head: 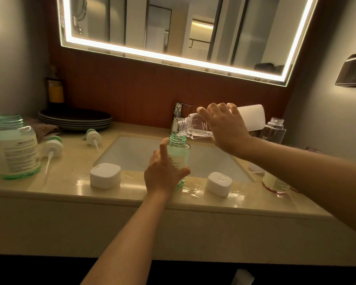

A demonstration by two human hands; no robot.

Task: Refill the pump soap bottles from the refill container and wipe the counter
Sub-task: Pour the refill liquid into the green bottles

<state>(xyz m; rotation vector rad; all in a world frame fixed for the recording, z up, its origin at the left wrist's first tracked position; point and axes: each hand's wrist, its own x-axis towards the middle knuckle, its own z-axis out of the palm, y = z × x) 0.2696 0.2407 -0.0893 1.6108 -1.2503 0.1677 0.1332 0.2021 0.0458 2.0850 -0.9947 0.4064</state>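
Green-tinted soap bottle (178,155) stands uncapped at the counter's (70,177) front edge, before the sink (132,153), gripped low by the left hand (164,173), fingers wrapped around its body and forefinger raised. Directly above its mouth, the right hand (224,124) closes around a clear refill bottle (190,127) tipped nearly level, neck just over the opening. Risk: the two mouths are narrow and barely aligned; a small tilt or slip would likely send liquid down the outside. Wet patches already lie beside the left hand. Two white caps (105,175) sit either side of it; pump heads (51,145) lie further left.
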